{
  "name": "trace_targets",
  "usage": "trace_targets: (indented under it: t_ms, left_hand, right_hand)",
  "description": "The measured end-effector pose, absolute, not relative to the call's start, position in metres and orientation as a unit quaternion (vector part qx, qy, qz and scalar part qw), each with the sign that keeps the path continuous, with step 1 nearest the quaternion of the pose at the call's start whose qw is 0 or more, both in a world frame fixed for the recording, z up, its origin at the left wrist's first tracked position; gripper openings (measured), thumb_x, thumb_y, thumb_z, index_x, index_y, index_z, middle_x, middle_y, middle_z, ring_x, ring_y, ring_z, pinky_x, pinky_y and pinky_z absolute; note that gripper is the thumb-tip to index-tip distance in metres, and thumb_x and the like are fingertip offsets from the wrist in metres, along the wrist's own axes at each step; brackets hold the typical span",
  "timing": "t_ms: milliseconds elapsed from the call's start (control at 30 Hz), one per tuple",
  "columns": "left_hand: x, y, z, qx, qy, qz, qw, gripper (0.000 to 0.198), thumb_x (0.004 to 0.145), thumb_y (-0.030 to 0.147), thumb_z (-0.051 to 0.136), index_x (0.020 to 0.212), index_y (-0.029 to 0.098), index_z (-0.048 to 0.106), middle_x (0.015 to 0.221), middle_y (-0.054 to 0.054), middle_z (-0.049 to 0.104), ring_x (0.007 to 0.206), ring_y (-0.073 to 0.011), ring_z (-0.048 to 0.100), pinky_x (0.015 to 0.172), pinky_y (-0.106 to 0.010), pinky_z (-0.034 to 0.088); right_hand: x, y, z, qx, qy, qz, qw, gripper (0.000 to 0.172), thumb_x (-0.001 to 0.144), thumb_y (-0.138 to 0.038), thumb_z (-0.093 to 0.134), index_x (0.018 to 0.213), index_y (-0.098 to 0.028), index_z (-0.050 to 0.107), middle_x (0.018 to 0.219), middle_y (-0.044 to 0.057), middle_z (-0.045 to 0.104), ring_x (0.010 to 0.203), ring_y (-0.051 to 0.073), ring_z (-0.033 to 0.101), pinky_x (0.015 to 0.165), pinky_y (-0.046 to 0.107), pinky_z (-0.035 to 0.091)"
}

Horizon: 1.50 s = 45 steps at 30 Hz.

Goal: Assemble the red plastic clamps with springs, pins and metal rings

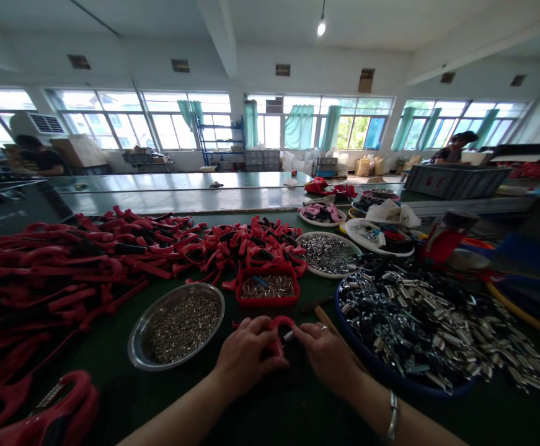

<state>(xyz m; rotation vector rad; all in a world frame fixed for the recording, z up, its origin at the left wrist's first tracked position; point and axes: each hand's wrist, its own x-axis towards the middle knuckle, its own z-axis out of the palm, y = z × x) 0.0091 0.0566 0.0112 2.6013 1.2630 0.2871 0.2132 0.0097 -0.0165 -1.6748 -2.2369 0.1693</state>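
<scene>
My left hand (246,350) is closed round a red plastic handle with a hooked end (283,321), holding it low over the green table. Close beside it, my right hand (329,358) has its fingertips pinched at a small ribbed metal part (289,336) inside the curve of the handle. The exact grip is partly hidden by the fingers. A red tray (267,301) of small metal pins stands just beyond both hands. Left of them is a steel bowl (142,350) filled with tiny metal pieces. A hammer with a wooden handle (330,322) lies beside my right hand.
Red handles (111,248) are heaped across the left. At right, a blue-rimmed basin (367,362) overflows with metal parts. Beyond sit a round tray of metal pieces (328,254) and a white tray (404,253). Two people work farther back, left and right, near grey crates (455,181).
</scene>
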Motion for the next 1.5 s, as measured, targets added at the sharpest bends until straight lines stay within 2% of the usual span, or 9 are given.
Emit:
trace_targets:
  t_ms: [100, 367, 533, 633, 733, 967, 1100, 1367, 1500]
  left_hand:
    - [0.005, 0.049, 0.002, 0.88, 0.447, 0.087, 0.133, 0.083, 0.052, 0.061, 0.069, 0.127, 0.036, 0.044, 0.137, -0.002, 0.04, 0.116, -0.0305, 0.041, 0.096, -0.041, 0.034]
    - [0.01, 0.045, 0.005, 0.882, 0.447, 0.082, 0.122, 0.069, 0.064, 0.048, 0.064, 0.127, 0.027, 0.046, 0.116, -0.006, 0.055, 0.105, -0.0246, 0.049, 0.087, -0.032, 0.039]
    - [0.008, 0.07, 0.057, 0.887, 0.41, 0.033, 0.21, 0.047, 0.074, 0.063, 0.045, 0.1, 0.03, 0.065, 0.092, -0.002, 0.063, 0.085, -0.021, 0.057, 0.074, -0.029, 0.041]
    - [0.009, 0.093, 0.066, 0.844, 0.43, -0.025, 0.32, 0.065, 0.075, 0.072, 0.028, 0.075, 0.021, 0.069, 0.07, -0.002, 0.063, 0.066, -0.0181, 0.057, 0.061, -0.026, 0.042]
    - [0.012, 0.11, 0.05, 0.817, 0.47, -0.035, 0.333, 0.076, 0.08, 0.069, 0.011, 0.069, 0.018, 0.066, 0.058, -0.001, 0.06, 0.053, -0.0153, 0.054, 0.051, -0.025, 0.041]
    - [0.008, 0.101, 0.016, 0.798, 0.571, 0.051, 0.189, 0.044, 0.077, 0.058, 0.045, 0.077, 0.017, 0.06, 0.086, -0.008, 0.061, 0.082, -0.0223, 0.058, 0.07, -0.03, 0.041]
    - [0.004, 0.084, 0.016, 0.805, 0.565, 0.112, 0.141, 0.03, 0.081, 0.046, 0.046, 0.094, 0.022, 0.057, 0.102, -0.006, 0.057, 0.093, -0.0196, 0.055, 0.079, -0.029, 0.04]
    - [-0.008, 0.074, 0.002, 0.805, 0.546, 0.151, 0.175, 0.046, 0.083, 0.045, 0.04, 0.118, 0.018, 0.053, 0.12, -0.009, 0.056, 0.109, -0.022, 0.051, 0.093, -0.033, 0.037]
    - [-0.009, 0.073, -0.001, 0.795, 0.554, 0.153, 0.193, 0.046, 0.084, 0.04, 0.04, 0.121, 0.015, 0.051, 0.124, -0.01, 0.054, 0.115, -0.0214, 0.047, 0.099, -0.032, 0.034]
  right_hand:
    - [0.214, 0.008, -0.012, -0.579, -0.797, 0.068, 0.16, 0.046, 0.083, -0.011, 0.039, 0.127, -0.023, 0.049, 0.116, 0.008, 0.058, 0.104, 0.021, 0.052, 0.092, 0.034, 0.039]
    - [0.217, 0.007, -0.012, -0.558, -0.799, 0.087, 0.205, 0.049, 0.08, -0.013, 0.046, 0.127, -0.025, 0.046, 0.108, 0.006, 0.06, 0.099, 0.02, 0.052, 0.087, 0.033, 0.04]
    - [0.218, 0.014, -0.001, -0.543, -0.789, 0.138, 0.253, 0.029, 0.078, -0.022, 0.056, 0.107, -0.021, 0.059, 0.096, 0.006, 0.06, 0.092, 0.02, 0.053, 0.081, 0.031, 0.039]
    - [0.218, 0.024, 0.005, -0.531, -0.784, 0.195, 0.256, 0.018, 0.082, -0.025, 0.052, 0.096, -0.019, 0.063, 0.09, 0.005, 0.062, 0.087, 0.018, 0.055, 0.077, 0.029, 0.04]
    - [0.218, 0.04, 0.002, -0.533, -0.777, 0.226, 0.247, 0.018, 0.083, -0.028, 0.052, 0.09, -0.019, 0.066, 0.083, 0.003, 0.065, 0.077, 0.016, 0.057, 0.07, 0.026, 0.041]
    - [0.217, 0.062, -0.018, -0.568, -0.732, 0.286, 0.244, 0.015, 0.075, -0.028, 0.059, 0.079, -0.016, 0.069, 0.071, 0.001, 0.069, 0.064, 0.013, 0.06, 0.054, 0.02, 0.042]
    - [0.209, 0.056, -0.013, -0.605, -0.707, 0.268, 0.251, 0.021, 0.076, -0.034, 0.059, 0.075, -0.015, 0.068, 0.068, 0.002, 0.069, 0.062, 0.013, 0.06, 0.051, 0.019, 0.04]
    - [0.201, 0.07, 0.013, -0.644, -0.714, 0.13, 0.241, 0.035, 0.087, -0.041, 0.043, 0.071, -0.017, 0.063, 0.071, 0.004, 0.067, 0.067, 0.016, 0.06, 0.061, 0.024, 0.039]
    - [0.193, 0.114, 0.026, -0.642, -0.732, 0.082, 0.212, 0.021, 0.086, -0.029, 0.047, 0.086, -0.019, 0.065, 0.092, 0.007, 0.067, 0.087, 0.019, 0.06, 0.072, 0.027, 0.04]
